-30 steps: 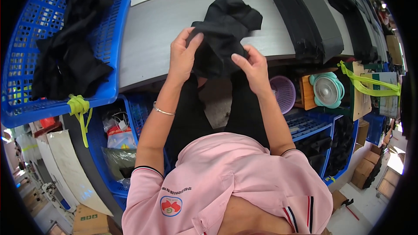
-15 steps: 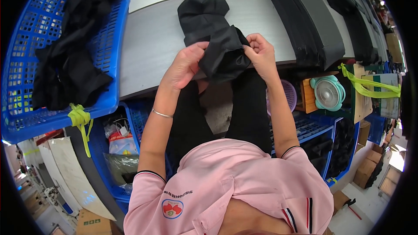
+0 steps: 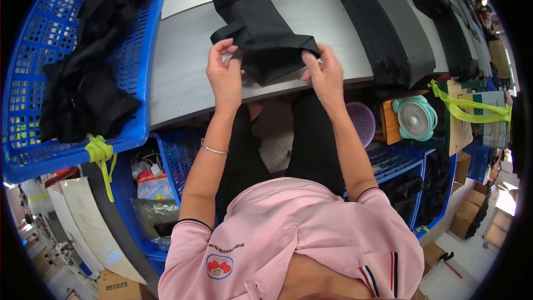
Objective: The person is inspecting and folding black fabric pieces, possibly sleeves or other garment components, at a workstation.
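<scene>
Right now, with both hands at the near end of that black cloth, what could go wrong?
The black cloth lies close to the front edge of the table, so it might slip off if the left hand and right hand let go.

The bracelet on the left wrist could perhaps catch loose fabric.

A wide sweep of the right hand might disturb the stack of dark pieces beside it.

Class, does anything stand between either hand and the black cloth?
Nothing visible does: the left hand and the right hand both touch the black cloth, at opposite sides. The black stack lies apart, to its right.
</scene>
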Motion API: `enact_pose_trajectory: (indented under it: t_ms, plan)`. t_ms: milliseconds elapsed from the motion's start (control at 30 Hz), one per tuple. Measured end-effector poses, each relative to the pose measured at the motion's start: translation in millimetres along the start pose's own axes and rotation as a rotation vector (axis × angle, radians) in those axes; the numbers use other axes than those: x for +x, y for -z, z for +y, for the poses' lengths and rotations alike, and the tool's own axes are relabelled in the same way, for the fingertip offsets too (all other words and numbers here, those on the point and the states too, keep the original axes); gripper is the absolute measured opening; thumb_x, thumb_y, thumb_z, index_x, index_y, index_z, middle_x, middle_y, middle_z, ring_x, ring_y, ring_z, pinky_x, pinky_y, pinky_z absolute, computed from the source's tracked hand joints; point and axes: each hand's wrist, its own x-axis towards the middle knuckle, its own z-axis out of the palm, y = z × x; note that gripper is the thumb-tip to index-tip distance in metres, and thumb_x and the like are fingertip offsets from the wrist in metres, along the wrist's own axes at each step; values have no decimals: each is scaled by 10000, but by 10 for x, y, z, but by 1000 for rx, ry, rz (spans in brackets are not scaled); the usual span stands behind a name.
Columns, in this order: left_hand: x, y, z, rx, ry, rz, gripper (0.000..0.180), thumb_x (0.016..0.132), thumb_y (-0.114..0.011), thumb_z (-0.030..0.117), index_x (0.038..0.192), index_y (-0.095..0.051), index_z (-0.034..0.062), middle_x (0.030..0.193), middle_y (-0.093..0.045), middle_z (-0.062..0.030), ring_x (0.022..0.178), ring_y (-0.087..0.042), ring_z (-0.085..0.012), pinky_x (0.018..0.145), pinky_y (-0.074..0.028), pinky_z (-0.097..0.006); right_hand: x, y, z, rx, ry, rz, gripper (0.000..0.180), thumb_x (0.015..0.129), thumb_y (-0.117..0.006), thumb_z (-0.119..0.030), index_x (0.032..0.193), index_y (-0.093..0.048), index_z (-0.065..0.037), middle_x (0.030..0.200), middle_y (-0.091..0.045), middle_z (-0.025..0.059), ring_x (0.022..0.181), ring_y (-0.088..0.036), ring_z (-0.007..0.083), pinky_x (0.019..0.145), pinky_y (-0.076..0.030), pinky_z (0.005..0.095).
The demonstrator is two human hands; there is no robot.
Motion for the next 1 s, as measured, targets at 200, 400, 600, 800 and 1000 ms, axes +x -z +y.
enact_pose_trajectory:
  t_ms: [200, 400, 600, 800, 1000]
  plan:
    - [-201, -72, -46, 87, 44, -21, 216, 902, -738, 130, 1058, -639, 18, 918, -647, 4, 730, -549, -50, 633, -465, -208, -217, -354, 24, -38, -73, -153, 245, 917, -731, -212, 975, -669, 18, 800, -683, 26, 711, -617, 80, 630, -505, 259]
    - [-123, 4, 48, 201, -116, -7, 260, 857, -690, -40, 1102, -648, 39, 950, -673, -15, 842, -603, -56, 734, -492, -239, -123, -271, -129, -457, 142, 153, 150, 899, -628, -86, 1009, -593, 11, 591, -568, 120, 521, -585, 206, 527, -454, 352]
    - [-70, 77, 53, 354, -208, 25, 322, 887, -682, -28, 1196, -627, 43, 1059, -647, 1, 629, -460, -15, 547, -382, -185, -154, 13, -237, -445, 92, 51, 265, 887, -694, -105, 1122, -603, -25, 610, -541, 64, 532, -534, 148, 554, -455, 318]
    - [-272, 50, 171, 391, -235, -1, 491, 839, -734, 23, 1300, -566, 38, 1209, -606, -48, 647, -481, -78, 609, -457, -240, 200, 1051, -554, -1146, 672, 545, 549, 837, -785, -271, 1282, -570, -34, 1071, -638, 111, 965, -622, 288, 829, -502, 399]
    - [-516, -15, 265, 265, -271, 116, 579, 870, -734, 49, 1381, -463, 7, 1306, -544, -91, 702, -509, -68, 602, -447, -213, 731, 2038, -651, -1360, 217, 381, 448, 899, -680, -439, 1206, -675, -113, 1097, -652, 114, 1043, -614, 306, 877, -483, 420]
